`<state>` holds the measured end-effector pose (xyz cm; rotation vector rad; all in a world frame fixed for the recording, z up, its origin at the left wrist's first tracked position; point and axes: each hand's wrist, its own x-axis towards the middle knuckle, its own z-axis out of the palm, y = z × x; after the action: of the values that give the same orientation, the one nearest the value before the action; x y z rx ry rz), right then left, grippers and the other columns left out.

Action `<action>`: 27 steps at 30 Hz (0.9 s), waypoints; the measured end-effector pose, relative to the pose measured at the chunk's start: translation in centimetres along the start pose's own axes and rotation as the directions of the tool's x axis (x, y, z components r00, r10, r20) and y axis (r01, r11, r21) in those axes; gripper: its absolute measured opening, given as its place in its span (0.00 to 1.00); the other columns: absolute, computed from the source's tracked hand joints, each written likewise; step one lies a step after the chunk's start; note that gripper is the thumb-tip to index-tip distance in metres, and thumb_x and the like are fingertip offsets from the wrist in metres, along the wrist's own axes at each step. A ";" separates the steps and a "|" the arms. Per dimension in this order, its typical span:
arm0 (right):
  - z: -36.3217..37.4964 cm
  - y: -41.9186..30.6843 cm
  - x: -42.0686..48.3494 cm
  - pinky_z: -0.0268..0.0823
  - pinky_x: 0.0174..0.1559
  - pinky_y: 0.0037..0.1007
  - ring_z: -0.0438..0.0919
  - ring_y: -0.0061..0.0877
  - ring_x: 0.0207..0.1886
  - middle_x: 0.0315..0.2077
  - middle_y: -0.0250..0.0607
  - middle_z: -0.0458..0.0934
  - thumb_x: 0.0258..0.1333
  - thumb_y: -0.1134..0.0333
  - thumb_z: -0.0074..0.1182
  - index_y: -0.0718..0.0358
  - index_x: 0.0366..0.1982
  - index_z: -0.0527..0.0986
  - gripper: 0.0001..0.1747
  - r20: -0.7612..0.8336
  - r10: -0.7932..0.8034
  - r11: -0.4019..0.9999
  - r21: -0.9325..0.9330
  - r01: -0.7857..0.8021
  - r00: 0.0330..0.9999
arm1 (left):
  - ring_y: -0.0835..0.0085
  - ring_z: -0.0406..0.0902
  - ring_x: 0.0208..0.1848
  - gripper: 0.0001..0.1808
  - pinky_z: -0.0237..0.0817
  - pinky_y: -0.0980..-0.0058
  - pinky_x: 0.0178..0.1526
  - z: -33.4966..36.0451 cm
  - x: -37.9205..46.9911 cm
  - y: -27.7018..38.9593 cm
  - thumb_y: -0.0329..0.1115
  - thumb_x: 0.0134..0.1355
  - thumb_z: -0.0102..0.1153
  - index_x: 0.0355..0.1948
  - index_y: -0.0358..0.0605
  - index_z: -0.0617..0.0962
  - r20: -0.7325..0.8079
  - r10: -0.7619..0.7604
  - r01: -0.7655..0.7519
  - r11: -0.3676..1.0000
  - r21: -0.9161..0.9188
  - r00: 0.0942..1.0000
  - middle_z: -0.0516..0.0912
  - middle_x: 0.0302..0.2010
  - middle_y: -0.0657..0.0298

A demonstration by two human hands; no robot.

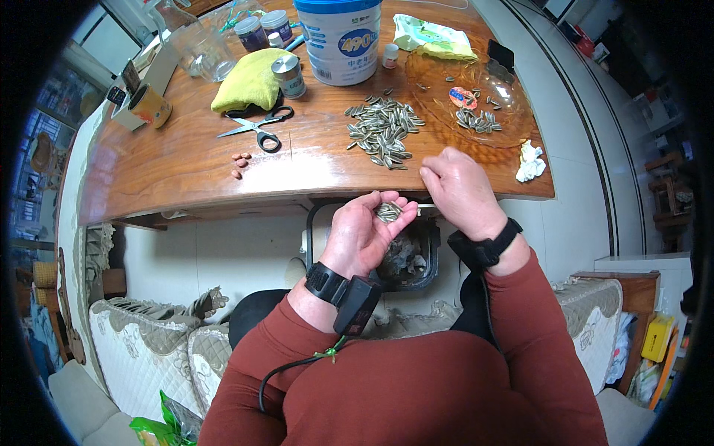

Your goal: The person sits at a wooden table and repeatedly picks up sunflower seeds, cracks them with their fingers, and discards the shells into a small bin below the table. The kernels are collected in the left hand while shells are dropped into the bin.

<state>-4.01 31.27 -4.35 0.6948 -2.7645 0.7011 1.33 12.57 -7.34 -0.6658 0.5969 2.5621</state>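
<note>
My left hand point(365, 231) is turned palm up below the table edge, cupping a small heap of striped sunflower seeds point(389, 212). At the table's front edge my right hand point(458, 189) is curled with its fingers bent under; whether it holds a seed is hidden. A larger pile of sunflower seeds point(385, 131) lies on the wooden table, up and left of my right hand. More seeds point(478, 121) lie in an amber transparent plate point(432, 120) at the right. A bin point(427, 276) with waste inside stands below my hands.
Black-handled scissors point(257, 127) and several reddish nuts point(241, 163) lie on the left. Behind stand a metal can point(289, 77), a yellow cloth point(251, 78), a large blue-lidded tub point(339, 44) and a glass pitcher point(203, 53). Crumpled tissue point(530, 161) lies at the right corner.
</note>
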 end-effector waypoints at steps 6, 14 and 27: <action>-2.0 -0.3 -0.7 0.73 0.33 0.36 0.81 0.38 0.28 0.24 0.47 0.80 0.51 0.70 0.61 0.64 0.27 0.82 0.04 0.277 0.097 0.934 0.307 -0.184 0.956 | 0.63 0.78 0.39 0.12 0.78 0.69 0.41 -0.1 -0.1 0.3 0.35 0.78 0.40 0.43 0.37 0.73 -0.110 -0.033 0.032 0.999 -0.011 0.993 0.76 0.36 0.58; -0.1 0.5 -0.2 0.74 0.36 0.33 0.82 0.33 0.31 0.29 0.42 0.79 0.50 0.73 0.66 0.64 0.32 0.82 0.05 -0.045 0.155 0.941 0.312 -0.134 0.987 | 0.73 0.70 0.30 0.10 0.64 0.78 0.28 -0.5 -0.2 0.6 0.35 0.76 0.43 0.42 0.40 0.72 -0.067 -0.055 0.048 0.994 -0.094 0.996 0.72 0.30 0.63; 2.1 -1.6 -0.1 0.73 0.34 0.39 0.80 0.40 0.33 0.28 0.41 0.77 0.49 0.68 0.68 0.60 0.30 0.80 0.08 -0.091 -0.001 0.945 0.324 0.031 0.996 | 0.75 0.69 0.28 0.09 0.61 0.79 0.27 0.0 -0.6 0.7 0.34 0.76 0.44 0.40 0.41 0.73 -0.128 -0.006 -0.002 0.998 -0.068 0.992 0.72 0.27 0.66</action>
<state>-3.26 29.01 -5.56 0.7245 -2.5836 1.1729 1.47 11.82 -6.77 -0.8591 0.5516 2.5619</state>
